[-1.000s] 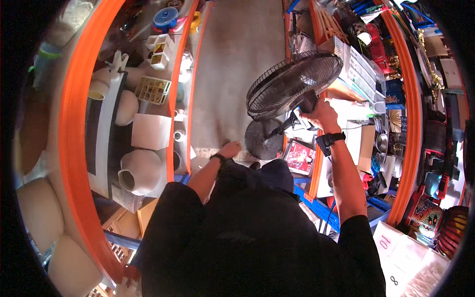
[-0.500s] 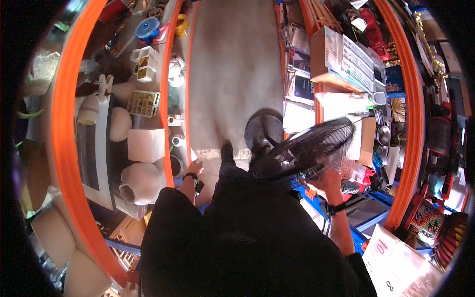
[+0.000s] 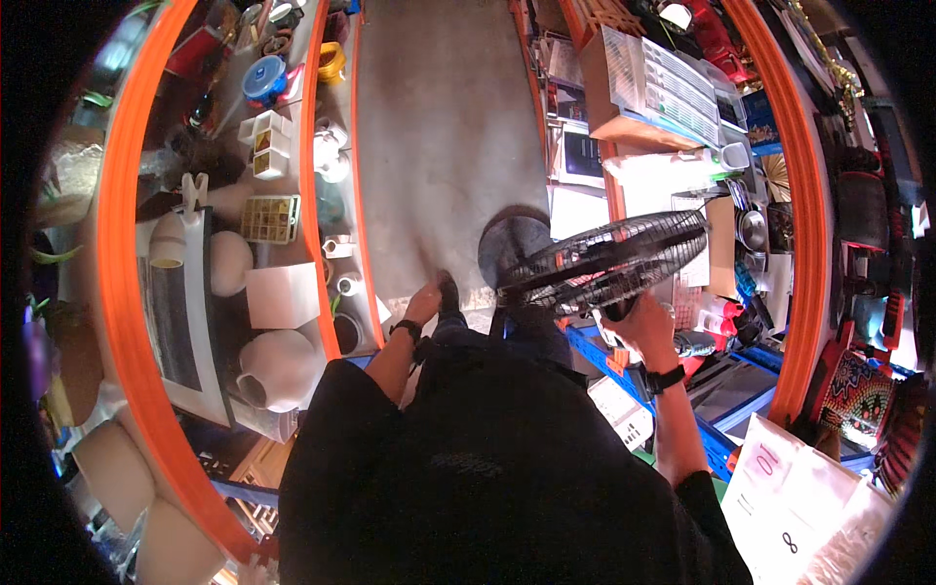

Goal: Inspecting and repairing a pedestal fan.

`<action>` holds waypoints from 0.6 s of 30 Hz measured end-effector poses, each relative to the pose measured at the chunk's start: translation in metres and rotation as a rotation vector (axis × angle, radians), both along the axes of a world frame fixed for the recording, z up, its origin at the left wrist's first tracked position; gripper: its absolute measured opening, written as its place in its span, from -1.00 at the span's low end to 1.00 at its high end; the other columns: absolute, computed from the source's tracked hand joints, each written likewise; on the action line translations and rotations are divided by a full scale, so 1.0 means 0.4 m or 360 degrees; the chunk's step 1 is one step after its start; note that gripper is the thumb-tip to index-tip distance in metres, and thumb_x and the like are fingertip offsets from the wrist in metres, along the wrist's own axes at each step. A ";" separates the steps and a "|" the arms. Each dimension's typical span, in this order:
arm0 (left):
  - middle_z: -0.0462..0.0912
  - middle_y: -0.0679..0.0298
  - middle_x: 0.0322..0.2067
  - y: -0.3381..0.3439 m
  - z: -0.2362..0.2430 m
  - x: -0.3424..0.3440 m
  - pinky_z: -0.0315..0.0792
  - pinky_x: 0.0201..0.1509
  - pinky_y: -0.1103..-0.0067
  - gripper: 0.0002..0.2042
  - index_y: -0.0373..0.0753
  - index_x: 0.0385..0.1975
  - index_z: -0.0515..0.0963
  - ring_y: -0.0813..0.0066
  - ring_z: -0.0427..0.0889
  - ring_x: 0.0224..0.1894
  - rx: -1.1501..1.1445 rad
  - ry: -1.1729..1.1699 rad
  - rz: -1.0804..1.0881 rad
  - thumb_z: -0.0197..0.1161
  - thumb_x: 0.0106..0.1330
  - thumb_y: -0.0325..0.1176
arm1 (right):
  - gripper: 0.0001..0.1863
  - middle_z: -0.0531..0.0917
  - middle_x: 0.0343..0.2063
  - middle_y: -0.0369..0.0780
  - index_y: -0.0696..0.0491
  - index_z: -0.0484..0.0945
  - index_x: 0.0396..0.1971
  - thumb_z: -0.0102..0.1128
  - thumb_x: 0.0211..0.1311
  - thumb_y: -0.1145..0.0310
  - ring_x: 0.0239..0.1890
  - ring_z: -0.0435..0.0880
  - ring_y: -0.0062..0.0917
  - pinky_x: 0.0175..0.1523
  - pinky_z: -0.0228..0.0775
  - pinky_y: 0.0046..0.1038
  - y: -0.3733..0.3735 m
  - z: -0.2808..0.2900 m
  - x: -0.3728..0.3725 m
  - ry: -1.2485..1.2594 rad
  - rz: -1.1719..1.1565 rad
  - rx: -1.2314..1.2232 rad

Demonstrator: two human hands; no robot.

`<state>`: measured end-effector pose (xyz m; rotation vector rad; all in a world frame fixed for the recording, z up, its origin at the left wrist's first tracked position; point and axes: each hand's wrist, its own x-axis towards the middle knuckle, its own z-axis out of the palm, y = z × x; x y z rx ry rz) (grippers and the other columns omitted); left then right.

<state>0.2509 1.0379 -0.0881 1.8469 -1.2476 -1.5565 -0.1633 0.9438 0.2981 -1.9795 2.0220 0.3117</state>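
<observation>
Right hand (image 3: pixel 645 327) is gripping the black fan (image 3: pixel 634 249) behind its cage, fingers mostly curled in; full wrap is hiding from view. Fan is standing at the aisle's right side, its round base (image 3: pixel 505 246) sitting beside the rack, head jutting toward the shelves. Risk: one hand is loading the head off-centre, so a sideways pull could be tipping the base or ramming the cage into the cardboard panel (image 3: pixel 721 244). Left hand (image 3: pixel 423 304) is hanging near the shoe (image 3: pixel 448 292), carrying nothing visible; can't tell finger spread. It isn't backing up the grip.
</observation>
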 end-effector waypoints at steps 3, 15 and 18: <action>0.67 0.05 -0.29 0.075 -0.036 0.054 0.52 0.01 0.25 -0.87 -0.23 -0.39 0.60 0.05 0.63 -0.14 -0.0516 -0.0763 -0.0823 0.14 0.17 -0.38 | 0.02 0.67 -0.43 0.03 0.19 0.22 0.01 0.55 -0.34 -0.17 -0.35 0.71 -0.04 -0.26 0.58 -0.12 -0.027 -0.005 -0.006 0.0069 0.0047 0.0030; 0.64 0.33 -0.38 0.305 -0.146 0.208 0.53 -0.26 0.42 -0.85 -0.19 -0.19 0.56 0.38 0.64 -0.38 0.0217 -0.0303 -0.0756 0.13 0.29 -0.39 | -0.06 0.70 -0.36 0.03 0.17 0.25 -0.03 0.55 -0.26 -0.15 -0.23 0.70 -0.01 -0.12 0.56 -0.13 -0.085 0.030 -0.021 0.0020 -0.0017 0.0139; 0.67 0.13 -0.36 0.237 -0.108 0.160 0.53 -0.07 0.30 -0.81 -0.25 -0.34 0.57 0.17 0.64 -0.11 -0.0492 -0.0700 -0.1308 0.30 0.12 -0.30 | -0.06 0.62 -0.18 0.07 0.16 0.25 0.02 0.59 -0.26 -0.07 -0.14 0.66 0.03 -0.09 0.53 -0.07 -0.026 0.039 -0.039 -0.0131 -0.0049 -0.0032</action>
